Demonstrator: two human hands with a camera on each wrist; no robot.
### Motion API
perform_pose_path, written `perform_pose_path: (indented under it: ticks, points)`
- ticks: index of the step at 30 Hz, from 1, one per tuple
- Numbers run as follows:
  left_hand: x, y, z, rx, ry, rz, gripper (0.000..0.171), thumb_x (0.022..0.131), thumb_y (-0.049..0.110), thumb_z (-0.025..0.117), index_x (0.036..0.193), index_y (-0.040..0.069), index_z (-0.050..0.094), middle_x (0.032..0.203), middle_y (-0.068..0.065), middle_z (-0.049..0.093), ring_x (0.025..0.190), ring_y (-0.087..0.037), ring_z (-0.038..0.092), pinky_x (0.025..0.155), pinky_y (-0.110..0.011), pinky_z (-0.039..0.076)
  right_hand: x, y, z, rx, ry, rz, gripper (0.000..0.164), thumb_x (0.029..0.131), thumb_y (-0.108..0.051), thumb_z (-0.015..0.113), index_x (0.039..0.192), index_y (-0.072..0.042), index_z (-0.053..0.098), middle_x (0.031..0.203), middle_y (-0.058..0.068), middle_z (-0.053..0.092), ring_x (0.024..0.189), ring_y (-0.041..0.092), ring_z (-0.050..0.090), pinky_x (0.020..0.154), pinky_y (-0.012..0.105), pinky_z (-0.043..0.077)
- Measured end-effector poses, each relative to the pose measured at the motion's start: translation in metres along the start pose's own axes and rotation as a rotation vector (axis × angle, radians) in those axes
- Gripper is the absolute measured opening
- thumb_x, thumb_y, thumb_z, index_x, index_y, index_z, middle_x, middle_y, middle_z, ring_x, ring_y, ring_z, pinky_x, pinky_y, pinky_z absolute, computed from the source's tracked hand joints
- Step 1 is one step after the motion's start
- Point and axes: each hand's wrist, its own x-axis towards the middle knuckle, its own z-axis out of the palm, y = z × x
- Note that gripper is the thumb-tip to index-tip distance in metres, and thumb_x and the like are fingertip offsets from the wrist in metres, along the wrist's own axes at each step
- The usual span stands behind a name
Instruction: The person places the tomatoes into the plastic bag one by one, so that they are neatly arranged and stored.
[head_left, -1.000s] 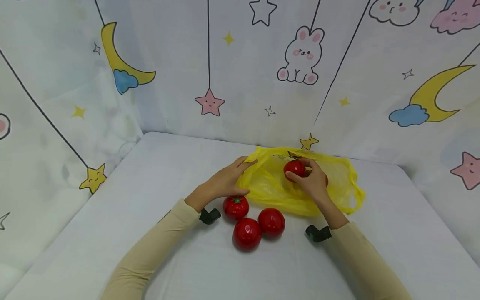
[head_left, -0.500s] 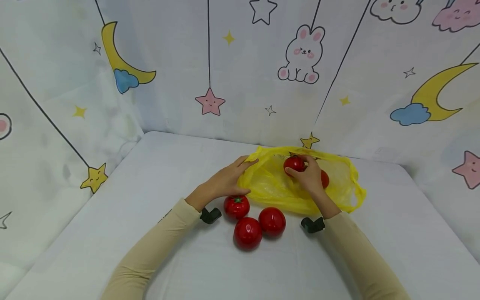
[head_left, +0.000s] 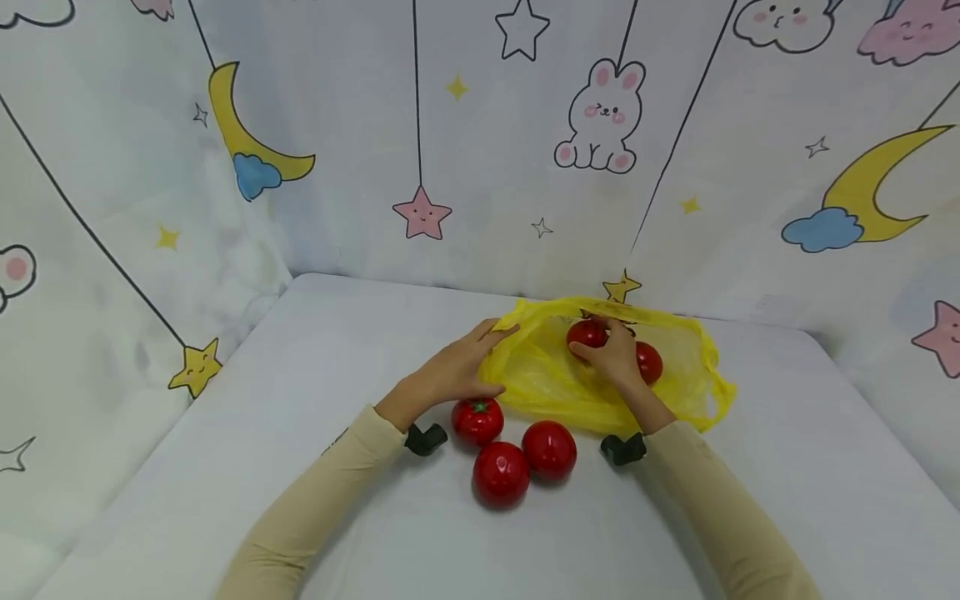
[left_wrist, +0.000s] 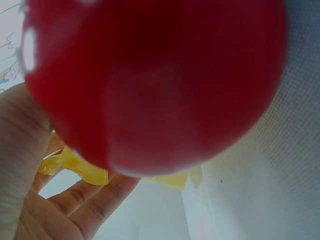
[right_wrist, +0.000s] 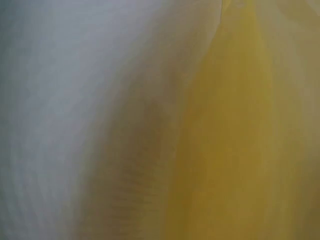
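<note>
My right hand (head_left: pixel 617 354) holds a red tomato (head_left: pixel 585 336) between thumb and fingers, over the opening of a yellow plastic bag (head_left: pixel 532 379). Another tomato (head_left: pixel 649 363) shows in the bag, just right of that hand. At the bag's left edge, my left hand (head_left: pixel 457 367) has its thumb and fingers spread against the plastic. Close below it sits a tomato with a green stem top (head_left: pixel 477 422), and this or a neighbouring red tomato (left_wrist: pixel 155 90) fills much of the left wrist view. The right wrist view shows mostly blurred yellow plastic (right_wrist: pixel 225 140).
Two more red tomatoes (head_left: pixel 501 475) (head_left: pixel 550 450) lie side by side on the white table (head_left: pixel 420 533), nearer the person. Behind the table hangs a white cloth (head_left: pixel 337 150) with cartoon drawings. A dark wrist mount (head_left: pixel 426 439) sits below the left wrist.
The right hand has moved slightly away with its tomato, deeper over the bag, uncovering more of the tomato beside it. The left hand stays at the bag's edge.
</note>
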Motion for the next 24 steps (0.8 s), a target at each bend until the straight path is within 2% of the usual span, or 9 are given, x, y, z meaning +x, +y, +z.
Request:
perform_pose_path:
  ticks: [5, 12, 24]
  points:
    - [0.001, 0.000, 0.001, 0.021, 0.017, 0.018, 0.084, 0.083, 0.026, 0.077, 0.152, 0.009, 0.033, 0.153, -0.016, 0.030, 0.132, -0.029, 0.046, 0.106, -0.040, 0.044, 0.003, 0.001, -0.001, -0.035, -0.040, -0.016, 0.067, 0.091, -0.016, 0.068, 0.146, 0.003, 0.036, 0.147, 0.027, 0.039, 0.134, 0.042, 0.037, 0.112, 0.055, 0.034]
    - [0.000, -0.001, 0.001, 0.013, 0.012, 0.009, 0.084, 0.082, 0.026, 0.077, 0.152, 0.010, 0.033, 0.153, -0.014, 0.030, 0.131, -0.028, 0.046, 0.106, -0.039, 0.044, 0.007, -0.001, 0.001, -0.033, -0.073, -0.004, 0.068, 0.090, -0.016, 0.068, 0.146, 0.005, 0.034, 0.146, 0.028, 0.039, 0.132, 0.043, 0.038, 0.112, 0.054, 0.034]
    - [0.000, -0.001, -0.002, 0.017, 0.013, 0.000, 0.083, 0.083, 0.026, 0.077, 0.152, 0.010, 0.033, 0.153, -0.015, 0.029, 0.130, -0.029, 0.047, 0.106, -0.041, 0.044, -0.001, -0.009, -0.002, -0.041, -0.052, 0.028, 0.066, 0.090, -0.014, 0.064, 0.144, 0.007, 0.034, 0.143, 0.029, 0.041, 0.130, 0.042, 0.040, 0.110, 0.054, 0.036]
